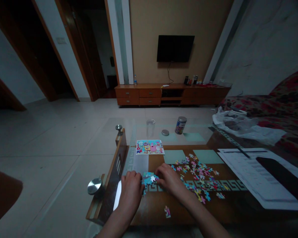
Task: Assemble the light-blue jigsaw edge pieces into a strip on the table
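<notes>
A small joined section of a jigsaw puzzle (147, 180), mostly blue, lies on the glass table between my hands. My left hand (131, 186) is at its left edge, fingers curled and their tips largely hidden. At the right edge, my right hand (169, 178) has its fingers bent in a pinch on a jigsaw piece, mostly covered by the fingertips. One pale piece (153, 178) shows on the section. Beyond lies a cartoon reference picture (150, 147). Many loose jigsaw pieces (201, 173) are scattered to the right, and a small pink cluster (167, 212) sits nearer me.
A clear cup (150, 128), a metal lid (165, 132) and a printed tin (180, 125) stand at the table's far side. Papers (258, 185) with a pen (241, 151) and a black phone-like slab (283, 178) lie right. A metal knob (94, 186) marks the left edge.
</notes>
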{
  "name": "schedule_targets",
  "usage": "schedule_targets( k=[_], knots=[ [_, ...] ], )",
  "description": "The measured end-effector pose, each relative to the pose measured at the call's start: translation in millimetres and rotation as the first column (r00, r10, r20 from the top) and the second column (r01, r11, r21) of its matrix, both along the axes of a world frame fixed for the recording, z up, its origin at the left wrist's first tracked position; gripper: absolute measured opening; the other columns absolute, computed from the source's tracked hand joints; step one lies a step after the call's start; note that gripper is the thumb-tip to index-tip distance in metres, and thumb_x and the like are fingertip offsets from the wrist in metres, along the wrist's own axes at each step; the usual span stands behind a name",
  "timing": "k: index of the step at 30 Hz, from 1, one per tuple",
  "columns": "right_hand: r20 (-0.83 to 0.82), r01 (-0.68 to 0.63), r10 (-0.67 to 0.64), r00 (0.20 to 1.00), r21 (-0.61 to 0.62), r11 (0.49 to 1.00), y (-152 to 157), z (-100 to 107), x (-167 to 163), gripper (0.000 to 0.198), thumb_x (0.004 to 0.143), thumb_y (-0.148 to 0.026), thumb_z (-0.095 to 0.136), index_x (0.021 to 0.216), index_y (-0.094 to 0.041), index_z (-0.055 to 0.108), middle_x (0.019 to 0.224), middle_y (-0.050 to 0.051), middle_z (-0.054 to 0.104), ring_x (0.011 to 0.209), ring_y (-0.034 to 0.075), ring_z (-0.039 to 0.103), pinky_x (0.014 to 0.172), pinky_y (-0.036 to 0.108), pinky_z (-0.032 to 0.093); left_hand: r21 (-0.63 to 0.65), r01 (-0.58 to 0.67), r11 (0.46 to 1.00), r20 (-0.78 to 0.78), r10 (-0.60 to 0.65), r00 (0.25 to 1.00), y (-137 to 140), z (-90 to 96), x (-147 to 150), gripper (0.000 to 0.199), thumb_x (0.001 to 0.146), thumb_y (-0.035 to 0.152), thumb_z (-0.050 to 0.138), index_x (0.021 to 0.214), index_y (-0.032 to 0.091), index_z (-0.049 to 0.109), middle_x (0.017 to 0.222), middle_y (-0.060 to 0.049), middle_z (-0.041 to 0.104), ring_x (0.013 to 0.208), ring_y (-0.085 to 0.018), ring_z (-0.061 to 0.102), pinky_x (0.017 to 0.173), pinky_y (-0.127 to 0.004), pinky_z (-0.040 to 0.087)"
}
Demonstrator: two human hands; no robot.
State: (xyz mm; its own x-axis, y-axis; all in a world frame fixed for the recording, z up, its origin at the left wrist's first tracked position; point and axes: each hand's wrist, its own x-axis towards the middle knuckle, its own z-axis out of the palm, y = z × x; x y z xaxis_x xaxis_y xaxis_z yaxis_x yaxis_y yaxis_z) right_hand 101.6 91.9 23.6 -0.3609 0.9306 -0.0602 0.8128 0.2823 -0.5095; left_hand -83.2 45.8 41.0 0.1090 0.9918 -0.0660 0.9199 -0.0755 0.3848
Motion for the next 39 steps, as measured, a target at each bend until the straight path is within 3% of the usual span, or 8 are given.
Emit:
schedule_targets(
  k=[11, 17, 21, 25, 34, 39],
  knots=[
    [0.089, 0.032, -0.03, 0.996, -0.021, 0.999, -6.5, 15.1, 10.0, 0.024, 0.069, -0.006, 0.063, 0.091, -0.015, 0.066, 0.097, 0.009, 0.063, 0.093, 0.023, 0.057, 0.078, 0.029, 0.039, 0.044, 0.083, 0.996, 0.019, -0.084, 0.996, 7.5, -9.7, 10.9, 0.018, 0.082, 0.008, 0.052, 0.087, 0.018, 0.065, 0.094, -0.006, 0.064, 0.097, -0.025, 0.053, 0.082, -0.036, 0.035],
    [-0.022, -0.029, 0.03, 0.999, 0.071, 0.997, -5.7, 9.4, 14.8, 0.027, 0.071, -0.003, 0.058, 0.092, -0.017, 0.067, 0.097, 0.006, 0.064, 0.097, 0.021, 0.055, 0.085, 0.028, 0.039, 0.104, 0.245, 0.964, 0.0, -0.246, 0.969, 14.2, -3.4, 9.4, 0.045, 0.085, 0.0, 0.04, 0.116, 0.026, 0.06, 0.116, -0.002, 0.059, 0.111, -0.02, 0.046, 0.092, -0.032, 0.035],
    [-0.052, -0.044, 0.049, 0.997, 0.099, 0.994, -5.2, 7.6, 14.9, 0.026, 0.074, -0.004, 0.06, 0.094, -0.019, 0.068, 0.098, 0.005, 0.063, 0.097, 0.021, 0.054, 0.086, 0.029, 0.04, 0.076, 0.334, 0.94, -0.049, -0.331, 0.942, 12.9, -6.6, 7.5, 0.053, 0.086, -0.001, 0.035, 0.124, 0.03, 0.055, 0.126, -0.002, 0.056, 0.118, -0.021, 0.044, 0.097, -0.037, 0.035],
    [-0.052, -0.118, 0.125, 0.991, 0.122, 0.985, -8.5, 9.8, 7.3, 0.024, 0.076, -0.012, 0.068, 0.097, -0.022, 0.069, 0.099, 0.004, 0.062, 0.099, 0.021, 0.052, 0.086, 0.03, 0.04, 0.057, 0.335, 0.941, -0.101, -0.328, 0.939, 11.1, -8.1, -1.5, 0.053, 0.086, 0.001, 0.036, 0.127, 0.031, 0.054, 0.129, -0.004, 0.055, 0.122, -0.025, 0.041, 0.099, -0.044, 0.034],
    [0.002, -0.269, 0.275, 0.962, 0.218, 0.938, -19.3, 7.7, -24.2, 0.031, 0.072, -0.028, 0.08, 0.101, -0.028, 0.068, 0.102, 0.002, 0.063, 0.099, 0.022, 0.05, 0.083, 0.033, 0.037, 0.055, 0.312, 0.949, -0.131, -0.303, 0.944, 10.7, -21.3, -41.4, 0.06, 0.081, -0.004, 0.04, 0.127, 0.032, 0.055, 0.131, -0.005, 0.053, 0.12, -0.025, 0.045, 0.094, -0.04, 0.04],
    [0.027, -0.246, 0.246, 0.969, 0.206, 0.947, -13.3, 4.6, -30.7, 0.024, 0.073, -0.03, 0.079, 0.095, -0.028, 0.071, 0.096, 0.001, 0.064, 0.097, 0.022, 0.051, 0.08, 0.032, 0.035, 0.075, 0.32, 0.944, -0.105, -0.312, 0.944, 7.7, -24.8, -53.7, 0.06, 0.08, -0.003, 0.04, 0.125, 0.034, 0.055, 0.128, -0.003, 0.053, 0.117, -0.024, 0.046, 0.092, -0.039, 0.042]
  ],
)
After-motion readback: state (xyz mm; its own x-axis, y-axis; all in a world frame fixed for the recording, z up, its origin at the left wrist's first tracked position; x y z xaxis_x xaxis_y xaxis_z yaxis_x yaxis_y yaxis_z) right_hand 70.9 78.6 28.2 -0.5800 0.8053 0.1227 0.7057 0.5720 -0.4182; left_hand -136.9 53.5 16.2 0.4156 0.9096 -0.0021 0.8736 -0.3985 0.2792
